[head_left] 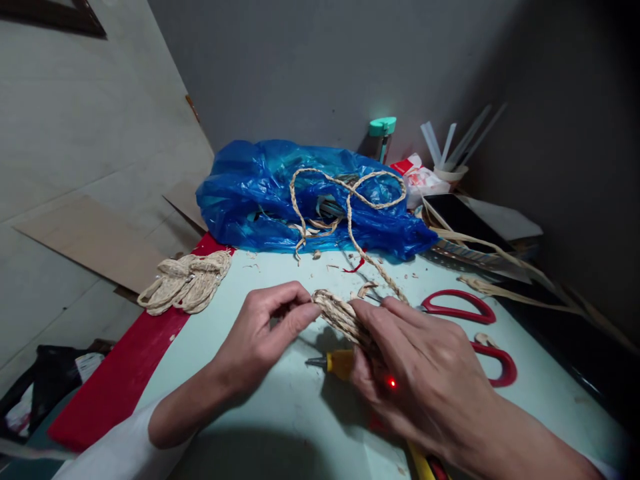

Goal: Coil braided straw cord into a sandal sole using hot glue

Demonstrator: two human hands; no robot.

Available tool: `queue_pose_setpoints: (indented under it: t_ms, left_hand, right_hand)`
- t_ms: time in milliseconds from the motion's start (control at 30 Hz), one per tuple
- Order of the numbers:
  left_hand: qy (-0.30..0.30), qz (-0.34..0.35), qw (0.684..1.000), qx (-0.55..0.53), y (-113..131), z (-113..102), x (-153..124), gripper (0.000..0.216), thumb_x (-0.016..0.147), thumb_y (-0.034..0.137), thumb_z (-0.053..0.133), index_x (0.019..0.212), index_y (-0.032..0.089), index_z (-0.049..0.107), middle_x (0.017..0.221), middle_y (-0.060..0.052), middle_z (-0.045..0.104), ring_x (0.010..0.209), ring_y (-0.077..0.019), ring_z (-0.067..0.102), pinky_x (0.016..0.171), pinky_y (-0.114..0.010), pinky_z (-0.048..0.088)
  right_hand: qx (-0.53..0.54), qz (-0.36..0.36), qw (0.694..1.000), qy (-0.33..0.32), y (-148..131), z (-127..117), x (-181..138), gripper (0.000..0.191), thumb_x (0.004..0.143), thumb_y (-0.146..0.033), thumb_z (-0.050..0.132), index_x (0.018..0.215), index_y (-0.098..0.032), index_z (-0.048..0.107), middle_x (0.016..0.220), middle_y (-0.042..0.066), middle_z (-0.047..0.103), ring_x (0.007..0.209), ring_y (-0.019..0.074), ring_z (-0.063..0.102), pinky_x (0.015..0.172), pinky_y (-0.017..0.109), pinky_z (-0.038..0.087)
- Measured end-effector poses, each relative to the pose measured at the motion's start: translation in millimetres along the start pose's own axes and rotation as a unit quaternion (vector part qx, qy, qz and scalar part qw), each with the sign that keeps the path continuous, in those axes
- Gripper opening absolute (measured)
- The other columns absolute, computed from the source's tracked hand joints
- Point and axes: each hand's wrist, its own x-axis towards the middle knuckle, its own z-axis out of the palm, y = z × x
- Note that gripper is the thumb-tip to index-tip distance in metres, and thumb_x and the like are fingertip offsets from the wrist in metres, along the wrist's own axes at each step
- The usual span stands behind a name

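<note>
Desk (270, 413): smooth, pale green, lower center. Plastic bag (267, 190): blue, glossy, crumpled, upper center. Right hand (430, 363): clamped around a rough, looped braided-straw bundle (340, 315), frame center. Left hand (265, 330): thumb and forefinger pinching bundle's left end. Scissors (456, 312), right: red looped handles. Glue gun (340, 364), below bundle: yellow, conical nozzle.

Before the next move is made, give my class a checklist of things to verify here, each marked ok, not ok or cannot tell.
1. Braided bundle gripped: ok, in the right hand, with the left hand at its end.
2. Loose braid off the blue bag: not ok, it loops over it.
3. Glue gun nozzle cool: cannot tell.
4. Scissors closed: not ok, handles spread.
5. Table free of scraps: not ok.
</note>
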Motion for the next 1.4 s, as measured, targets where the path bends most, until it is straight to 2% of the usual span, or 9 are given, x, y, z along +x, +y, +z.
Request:
queue_pose_setpoints:
  t_ms: [133, 300, 500, 667, 833, 1133, 1267, 1400]
  left_hand:
    - [-0.034, -0.016, 0.999, 0.013, 4, 4, -3, 0.034, 0.094, 0.033, 0.051, 0.065, 0.019, 0.042, 0.063, 0.005, 0.036, 0.06, -0.0103, 0.034, 0.056, -0.027, 0.028]
    - [-0.057, -0.051, 0.997, -0.025, 0, 2, -4, 0.033, 0.094, 0.038, 0.052, 0.067, 0.018, 0.046, 0.066, 0.004, 0.038, 0.063, -0.0114, 0.034, 0.057, -0.028, 0.028]
    - [-0.065, -0.066, 0.992, -0.09, -7, 1, -6, 0.034, 0.094, 0.039, 0.052, 0.068, 0.018, 0.046, 0.066, 0.003, 0.04, 0.062, -0.011, 0.033, 0.057, -0.028, 0.028]
    - [-0.048, -0.093, 0.987, -0.119, -11, 3, -8, 0.036, 0.093, 0.04, 0.055, 0.067, 0.018, 0.045, 0.064, 0.004, 0.036, 0.06, -0.0107, 0.031, 0.055, -0.028, 0.025]
    - [-0.033, -0.081, 0.99, -0.113, -9, 5, -7, 0.038, 0.091, 0.039, 0.055, 0.063, 0.019, 0.039, 0.062, 0.004, 0.03, 0.059, -0.011, 0.027, 0.053, -0.029, 0.022]
    - [-0.004, -0.06, 0.995, -0.083, -7, 8, -9, 0.038, 0.088, 0.028, 0.054, 0.058, 0.02, 0.032, 0.059, 0.005, 0.025, 0.056, -0.0103, 0.023, 0.051, -0.027, 0.022]
    - [-0.021, -0.076, 0.994, -0.076, -8, 5, -7, 0.036, 0.092, 0.029, 0.053, 0.062, 0.019, 0.038, 0.061, 0.005, 0.031, 0.057, -0.0101, 0.026, 0.052, -0.027, 0.024]
    - [-0.066, -0.079, 0.991, -0.088, -9, -2, -4, 0.032, 0.094, 0.038, 0.054, 0.07, 0.018, 0.047, 0.065, 0.004, 0.036, 0.06, -0.0106, 0.032, 0.054, -0.027, 0.026]
  right_hand:
    - [-0.027, -0.013, 1.0, -0.009, 0, 2, 0, 0.008, 0.086, -0.01, 0.05, 0.093, -0.013, 0.053, 0.074, 0.005, 0.058, 0.067, 0.0191, 0.053, 0.057, 0.031, 0.038]
    - [-0.052, -0.039, 0.998, -0.003, -2, 3, 2, 0.006, 0.087, -0.01, 0.049, 0.09, -0.012, 0.052, 0.074, 0.005, 0.055, 0.066, 0.0191, 0.051, 0.055, 0.032, 0.037]
    - [-0.056, -0.034, 0.998, 0.003, -4, 7, -1, 0.009, 0.086, -0.011, 0.05, 0.095, -0.011, 0.053, 0.077, 0.005, 0.056, 0.069, 0.0204, 0.052, 0.055, 0.032, 0.037]
    - [-0.059, -0.024, 0.998, -0.001, -4, 8, -3, 0.022, 0.088, -0.011, 0.046, 0.108, -0.006, 0.055, 0.079, 0.005, 0.058, 0.071, 0.0202, 0.051, 0.057, 0.032, 0.039]
    - [-0.056, -0.03, 0.998, 0.004, -4, 8, -3, 0.021, 0.089, -0.012, 0.047, 0.107, -0.006, 0.055, 0.077, 0.005, 0.058, 0.071, 0.0196, 0.05, 0.058, 0.031, 0.039]
    - [-0.053, -0.009, 0.999, -0.006, -7, 11, -4, 0.019, 0.088, -0.009, 0.047, 0.104, -0.009, 0.056, 0.072, 0.003, 0.051, 0.067, 0.0172, 0.044, 0.057, 0.03, 0.03]
    - [-0.06, -0.006, 0.998, -0.006, -4, 9, -2, 0.018, 0.087, -0.01, 0.047, 0.102, -0.009, 0.057, 0.071, 0.002, 0.051, 0.069, 0.0177, 0.045, 0.058, 0.03, 0.032]
    - [-0.06, -0.012, 0.998, -0.029, -2, 4, 0, 0.009, 0.083, -0.01, 0.049, 0.088, -0.013, 0.056, 0.068, 0.002, 0.048, 0.064, 0.0169, 0.042, 0.056, 0.03, 0.028]
